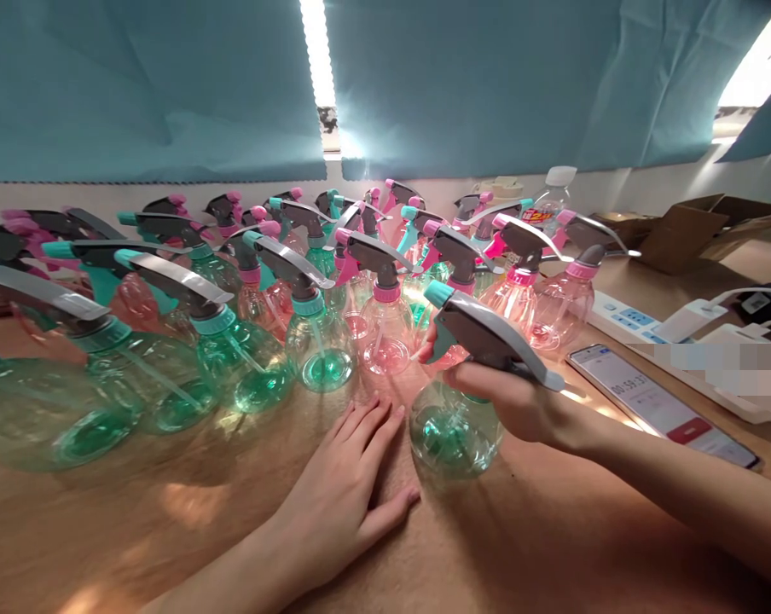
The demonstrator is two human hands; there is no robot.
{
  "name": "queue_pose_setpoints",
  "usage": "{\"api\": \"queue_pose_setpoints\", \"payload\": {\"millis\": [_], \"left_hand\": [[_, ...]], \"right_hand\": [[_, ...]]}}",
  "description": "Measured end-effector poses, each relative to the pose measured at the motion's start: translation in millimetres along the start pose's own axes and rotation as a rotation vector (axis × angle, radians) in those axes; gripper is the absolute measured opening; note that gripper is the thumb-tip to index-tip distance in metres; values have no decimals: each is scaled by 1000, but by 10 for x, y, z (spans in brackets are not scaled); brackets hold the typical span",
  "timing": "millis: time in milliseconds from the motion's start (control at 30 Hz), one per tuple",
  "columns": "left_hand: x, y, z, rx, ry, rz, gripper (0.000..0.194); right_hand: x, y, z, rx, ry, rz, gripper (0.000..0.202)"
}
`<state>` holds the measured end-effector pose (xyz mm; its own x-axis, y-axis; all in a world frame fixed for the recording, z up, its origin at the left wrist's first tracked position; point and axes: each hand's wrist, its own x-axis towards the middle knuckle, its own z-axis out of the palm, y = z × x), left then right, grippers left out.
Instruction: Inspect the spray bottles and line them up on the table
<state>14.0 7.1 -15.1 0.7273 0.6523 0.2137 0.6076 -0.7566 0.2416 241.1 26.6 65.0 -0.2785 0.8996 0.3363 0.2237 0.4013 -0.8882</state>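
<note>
My right hand (pixel 513 401) is wrapped round the neck of a green spray bottle (pixel 455 435), whose grey and teal trigger head rises above the fingers. The bottle is upright, at or just over the tabletop. To its left, my left hand (pixel 353 477) lies flat on the wooden table (pixel 187 529) with fingers spread and nothing in it. Beyond both hands stand several spray bottles with grey heads, among them a green one (pixel 321 354) and a clear pink one (pixel 386 333).
A lit phone (pixel 660 405) lies at the right, beside a white power strip (pixel 628 322) with plugs and cables. Farther back are an open cardboard box (pixel 686 234) and a capped plastic bottle (pixel 555 192). A blue-green curtain (pixel 488 85) hangs behind.
</note>
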Motion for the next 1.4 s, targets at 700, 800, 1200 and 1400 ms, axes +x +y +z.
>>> {"api": "queue_pose_setpoints", "payload": {"millis": [700, 800, 1200, 1400], "left_hand": [[6, -1, -8, -36, 19, 7, 64], [7, 10, -30, -46, 16, -2, 64], [23, 18, -60, -24, -5, -3, 62], [9, 13, -53, -6, -14, 4, 61]], "right_hand": [[104, 55, 108, 132, -15, -205, 36], [96, 59, 100, 103, -20, -228, 39], [113, 97, 69, -43, -84, -240, 55], [110, 82, 54, -113, -102, -199, 57]]}}
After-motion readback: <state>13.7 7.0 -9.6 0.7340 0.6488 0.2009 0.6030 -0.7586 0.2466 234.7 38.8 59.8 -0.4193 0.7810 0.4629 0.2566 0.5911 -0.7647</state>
